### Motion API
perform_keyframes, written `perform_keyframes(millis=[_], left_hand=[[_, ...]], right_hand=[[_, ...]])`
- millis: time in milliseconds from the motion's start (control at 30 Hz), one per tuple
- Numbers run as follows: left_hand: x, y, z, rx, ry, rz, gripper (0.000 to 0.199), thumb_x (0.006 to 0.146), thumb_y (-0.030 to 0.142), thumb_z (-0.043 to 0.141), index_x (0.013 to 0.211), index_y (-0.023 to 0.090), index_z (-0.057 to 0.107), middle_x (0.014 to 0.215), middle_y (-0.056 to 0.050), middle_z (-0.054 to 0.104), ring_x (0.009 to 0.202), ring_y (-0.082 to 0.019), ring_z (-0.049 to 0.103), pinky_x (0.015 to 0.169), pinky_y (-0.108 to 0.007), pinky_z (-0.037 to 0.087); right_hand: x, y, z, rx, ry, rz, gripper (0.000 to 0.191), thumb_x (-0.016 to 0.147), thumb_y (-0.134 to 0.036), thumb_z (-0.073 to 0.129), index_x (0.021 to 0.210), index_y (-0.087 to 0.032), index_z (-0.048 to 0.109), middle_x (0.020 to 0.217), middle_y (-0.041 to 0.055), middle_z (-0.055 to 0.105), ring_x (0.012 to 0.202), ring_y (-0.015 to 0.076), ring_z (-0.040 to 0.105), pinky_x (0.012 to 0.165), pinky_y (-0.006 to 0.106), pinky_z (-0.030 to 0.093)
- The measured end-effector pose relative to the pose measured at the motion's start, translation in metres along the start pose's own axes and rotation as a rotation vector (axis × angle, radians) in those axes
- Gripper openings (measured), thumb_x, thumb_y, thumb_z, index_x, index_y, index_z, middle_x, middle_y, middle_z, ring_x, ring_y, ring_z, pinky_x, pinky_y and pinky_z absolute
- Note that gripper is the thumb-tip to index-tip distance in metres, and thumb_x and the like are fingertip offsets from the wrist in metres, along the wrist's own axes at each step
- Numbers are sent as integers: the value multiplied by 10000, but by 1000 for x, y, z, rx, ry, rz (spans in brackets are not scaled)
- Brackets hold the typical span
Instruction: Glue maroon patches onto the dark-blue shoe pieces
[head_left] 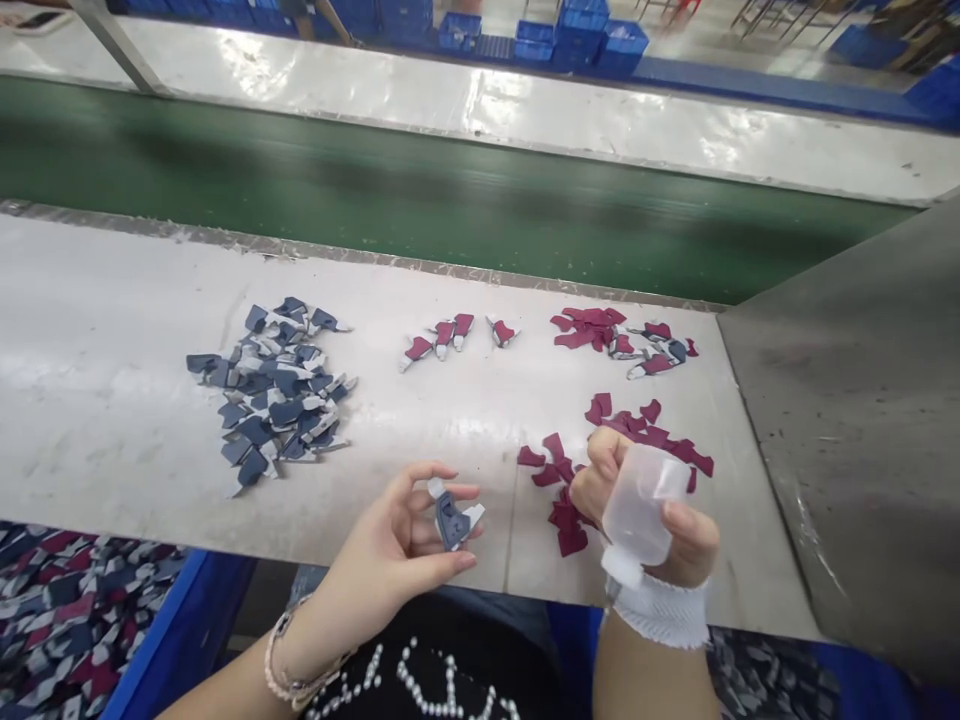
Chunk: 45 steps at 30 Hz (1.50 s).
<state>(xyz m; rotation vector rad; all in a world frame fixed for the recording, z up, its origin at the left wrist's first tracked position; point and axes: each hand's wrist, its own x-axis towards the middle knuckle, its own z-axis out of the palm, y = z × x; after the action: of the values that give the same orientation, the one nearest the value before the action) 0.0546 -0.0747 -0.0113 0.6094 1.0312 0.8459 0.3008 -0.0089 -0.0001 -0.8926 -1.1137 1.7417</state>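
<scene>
My left hand (405,540) holds a small grey and white piece (452,522) between its fingers near the table's front edge. In my right hand (675,520) is a translucent plastic bottle (646,505), tilted, with its white cap end low by the wrist. Dark red pieces (566,525) lie beside and behind my right hand. A pile of blue-grey and white pieces (285,395) sits on the left of the table. Several red and white pieces (442,335) lie at the middle back, and more red pieces (589,325) at the back right.
Beyond the white table (112,400) runs a green conveyor belt (375,195). A metal panel (862,420) stands at the right. A blue bin (172,640) of mixed pieces is at the lower left, another at the lower right. Blue crates (534,40) stand far back.
</scene>
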Motion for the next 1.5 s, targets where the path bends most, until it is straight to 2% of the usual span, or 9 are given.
perform_keyframes(millis=[67,133,233,300,433,567,767,1300,1500], left_hand=[[1,-2,1,118,15,50,536,769,192,801,1181,270,467,1237,-65,650,986,-181,715,852,-279,579],[3,-1,1,274,35,111,501,776,230,798,1155,261,473,1159,-54,677,929,-177,719,824,-292,588],[6,2,0,490,67,180,450,772,282,802,1101,250,497,1053,-34,699,817,-159,703,744,-288,582],[7,3,0,564,73,207,441,763,296,807,1085,247,510,1023,-30,708,803,-158,693,729,-286,574],[7,4,1,597,54,249,447,760,274,802,1098,244,511,960,-25,732,762,-153,682,720,-285,570],[6,7,2,566,28,263,425,773,249,787,1083,256,495,942,-5,751,728,-130,669,721,-261,562],[3,10,2,532,20,282,413,775,213,780,1072,275,500,952,28,749,742,-105,661,726,-219,541],[-3,7,-3,705,47,330,480,737,106,733,1107,298,497,965,42,721,727,-112,599,670,-212,495],[-4,8,-2,721,59,335,486,727,87,715,1101,307,498,882,71,710,706,-103,590,672,-210,486]], right_hand=[[5,0,10,72,-39,4,516,693,-642,688,713,-254,348,457,-112,210,379,88,163,402,239,220],[7,-1,18,112,-57,18,532,703,-612,708,682,-251,319,460,-107,215,382,90,165,405,242,203],[3,-4,24,42,-66,46,417,774,-625,700,759,-258,502,509,-70,386,399,112,306,408,249,244],[-3,-8,29,-61,-97,39,393,796,-627,710,922,-266,623,649,-20,558,501,142,475,449,260,356],[-14,-18,42,-256,-110,40,340,778,-359,822,1068,-299,655,951,9,660,769,169,639,633,260,530],[-21,-21,56,-429,-34,-4,334,752,-168,786,1028,-273,631,893,-8,658,695,152,641,599,246,539],[-20,-18,71,-594,62,-15,253,763,-227,769,857,-240,534,723,-41,621,552,133,583,477,234,470],[-16,-21,84,-736,33,-69,233,771,-222,770,889,-240,571,724,-62,642,563,118,622,512,235,479],[-17,-24,87,-784,64,-103,160,842,-254,721,902,-254,573,769,-61,646,607,111,639,527,219,484]])
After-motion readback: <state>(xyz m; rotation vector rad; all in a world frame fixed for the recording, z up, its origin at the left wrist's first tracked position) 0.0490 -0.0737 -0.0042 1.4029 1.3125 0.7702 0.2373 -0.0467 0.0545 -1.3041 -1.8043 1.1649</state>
